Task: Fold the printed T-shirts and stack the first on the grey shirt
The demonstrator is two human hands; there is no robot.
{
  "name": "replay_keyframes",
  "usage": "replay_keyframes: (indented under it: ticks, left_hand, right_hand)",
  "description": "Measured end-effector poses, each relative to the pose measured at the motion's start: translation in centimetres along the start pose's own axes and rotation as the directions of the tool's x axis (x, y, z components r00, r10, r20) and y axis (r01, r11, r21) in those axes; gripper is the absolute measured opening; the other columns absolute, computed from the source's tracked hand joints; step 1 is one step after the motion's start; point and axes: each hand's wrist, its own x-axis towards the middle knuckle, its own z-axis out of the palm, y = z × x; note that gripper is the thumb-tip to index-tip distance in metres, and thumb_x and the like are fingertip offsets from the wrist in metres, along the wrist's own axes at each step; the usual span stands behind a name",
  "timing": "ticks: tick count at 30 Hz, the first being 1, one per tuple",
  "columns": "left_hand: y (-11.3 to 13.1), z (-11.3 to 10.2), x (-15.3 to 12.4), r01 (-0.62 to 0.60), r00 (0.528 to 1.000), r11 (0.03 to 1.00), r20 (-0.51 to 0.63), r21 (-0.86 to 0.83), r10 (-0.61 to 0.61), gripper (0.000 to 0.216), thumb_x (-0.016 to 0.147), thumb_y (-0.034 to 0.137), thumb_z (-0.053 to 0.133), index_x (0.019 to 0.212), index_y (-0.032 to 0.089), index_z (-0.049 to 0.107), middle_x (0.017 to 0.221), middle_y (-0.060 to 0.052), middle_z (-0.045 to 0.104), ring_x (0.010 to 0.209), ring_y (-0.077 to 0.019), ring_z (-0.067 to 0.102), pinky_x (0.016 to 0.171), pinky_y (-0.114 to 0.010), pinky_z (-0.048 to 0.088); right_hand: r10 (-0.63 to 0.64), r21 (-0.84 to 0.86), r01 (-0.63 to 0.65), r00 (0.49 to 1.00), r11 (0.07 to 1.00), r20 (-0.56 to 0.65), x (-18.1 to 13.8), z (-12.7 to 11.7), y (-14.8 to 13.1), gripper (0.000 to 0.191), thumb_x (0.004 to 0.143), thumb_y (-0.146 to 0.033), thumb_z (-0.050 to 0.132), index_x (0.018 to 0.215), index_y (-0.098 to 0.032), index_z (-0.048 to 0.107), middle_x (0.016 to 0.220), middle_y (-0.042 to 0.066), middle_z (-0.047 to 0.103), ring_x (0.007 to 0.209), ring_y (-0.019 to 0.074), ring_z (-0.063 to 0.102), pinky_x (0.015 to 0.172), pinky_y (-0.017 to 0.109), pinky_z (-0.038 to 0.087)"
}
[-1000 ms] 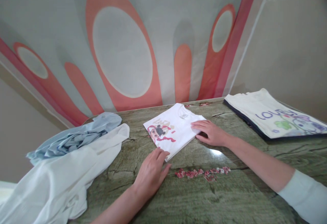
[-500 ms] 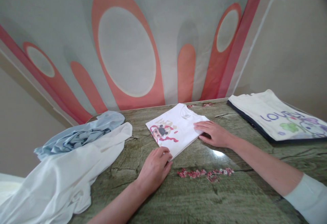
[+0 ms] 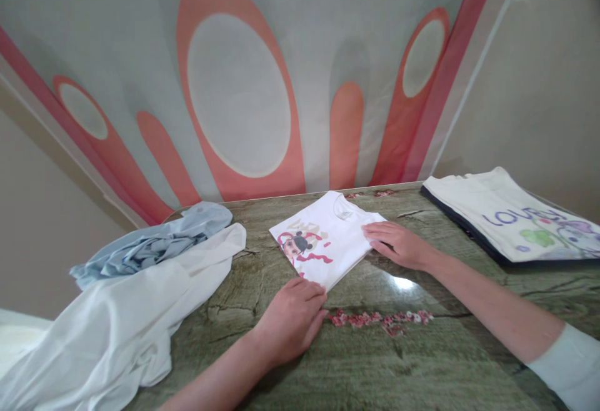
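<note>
A white T-shirt (image 3: 347, 227), folded into a neat flat rectangle, lies on the table with its round neckline toward the back. Its front carries a red and black cartoon print. My left hand (image 3: 293, 317) rests at the shirt's near corner, its fingers laid over the edge and its thumb apart. On the right side, near the sleeve edge, my right hand (image 3: 398, 243) lies with fingers stretched out flat on the cloth. Both palms hide small parts of the shirt's border.
Crumpled white cloth (image 3: 135, 305) and a light blue garment (image 3: 154, 245) lie in a heap on the left. Folded garments, topped by a cream one with lettering (image 3: 487, 195), sit at the right. The wood-patterned table (image 3: 375, 367) meets a printed backdrop (image 3: 234, 92).
My left hand has flattened and shifted slightly right along the shirt's near corner. My right hand has slid slightly outward at the right edge. The view has shifted slightly.
</note>
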Motion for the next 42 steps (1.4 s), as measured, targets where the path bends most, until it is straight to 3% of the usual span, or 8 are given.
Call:
replay_keyframes:
  ticks: [6,11,17,24,29,33,38,42]
  left_hand:
    - [-0.8,0.9,0.3,-0.026,0.999,1.000,0.027,0.003,0.026,0.055,0.092,0.042,0.040,0.140,0.018,0.027,0.143,-0.009,0.033,0.132,-0.0223,0.027,0.109,-0.042,0.021]
    - [-1.1,1.6,0.4,-0.049,0.992,0.998,0.115,0.026,0.045,0.059,0.093,0.047,0.031,0.144,0.021,0.014,0.149,-0.007,0.019,0.136,-0.0210,0.017,0.111,-0.043,0.014]
    - [-1.1,1.5,0.4,-0.050,0.992,0.998,0.114,0.031,0.046,0.061,0.092,0.047,0.034,0.144,0.023,0.013,0.148,-0.007,0.019,0.135,-0.0220,0.018,0.111,-0.043,0.015]
    - [0.0,0.9,0.2,-0.063,0.989,0.997,0.130,-0.038,0.067,0.064,0.091,0.050,0.035,0.144,0.021,0.013,0.148,-0.008,0.017,0.135,-0.0237,0.018,0.110,-0.045,0.017]
    - [1.2,-0.5,-0.2,-0.158,0.976,0.973,0.122,-0.168,0.180,0.060,0.092,0.043,0.038,0.144,0.026,0.014,0.145,-0.004,0.028,0.132,-0.0212,0.029,0.109,-0.039,0.025]
    - [-1.8,0.0,0.3,0.019,0.999,0.998,-0.047,-0.061,-0.022,0.048,0.095,0.035,0.033,0.142,0.027,0.024,0.145,-0.003,0.031,0.133,-0.0196,0.026,0.110,-0.041,0.023]
    - [-8.0,2.0,0.4,0.320,0.927,0.941,-0.239,0.112,-0.287,0.043,0.096,0.037,0.029,0.136,0.025,0.037,0.145,-0.006,0.031,0.135,-0.0251,0.019,0.107,-0.050,0.021]
    - [-9.3,2.7,-0.1,0.339,0.922,0.927,-0.252,0.162,-0.293,0.042,0.095,0.039,0.031,0.134,0.025,0.040,0.139,-0.006,0.039,0.133,-0.0253,0.023,0.106,-0.047,0.024]
  right_hand:
    - [0.334,-0.099,-0.382,0.887,0.919,-0.319,-0.4,0.7,2.1,0.035,0.084,-0.030,0.047,0.114,-0.017,0.058,0.118,0.011,0.059,0.110,0.0270,0.051,0.096,0.047,0.038]
    - [0.615,0.001,-0.634,0.749,0.773,-0.248,-1.1,0.7,4.3,0.035,0.083,-0.041,0.047,0.102,-0.015,0.061,0.087,0.010,0.066,0.078,0.0228,0.061,0.072,0.038,0.048]
    - [0.547,-0.030,-0.553,0.830,0.833,-0.109,-1.0,0.2,4.5,0.032,0.081,-0.047,0.049,0.078,-0.021,0.065,0.074,0.004,0.067,0.066,0.0177,0.060,0.058,0.027,0.043]
    - [0.608,-0.073,-0.613,0.790,0.787,-0.076,-0.5,0.5,4.6,0.033,0.082,-0.048,0.047,0.072,-0.021,0.063,0.071,0.004,0.066,0.064,0.0186,0.060,0.056,0.028,0.040]
    - [0.608,-0.043,-0.637,0.751,0.770,-0.257,-0.7,0.9,4.7,0.029,0.082,-0.044,0.049,0.092,-0.019,0.059,0.085,0.007,0.064,0.073,0.0212,0.060,0.063,0.033,0.046]
    - [0.450,-0.088,-0.511,0.816,0.855,-0.363,-0.2,0.6,2.6,0.028,0.084,-0.038,0.047,0.102,-0.019,0.056,0.098,0.011,0.060,0.087,0.0253,0.059,0.075,0.040,0.048]
    - [0.357,-0.215,-0.396,0.913,0.893,-0.199,0.4,2.6,-3.2,0.047,0.086,-0.047,0.042,0.121,-0.017,0.050,0.127,0.016,0.049,0.119,0.0345,0.042,0.094,0.051,0.038]
    - [0.344,-0.244,-0.348,0.937,0.905,-0.060,0.0,4.8,-5.0,0.060,0.086,-0.054,0.039,0.134,-0.020,0.038,0.142,0.014,0.035,0.130,0.0353,0.029,0.101,0.052,0.031]
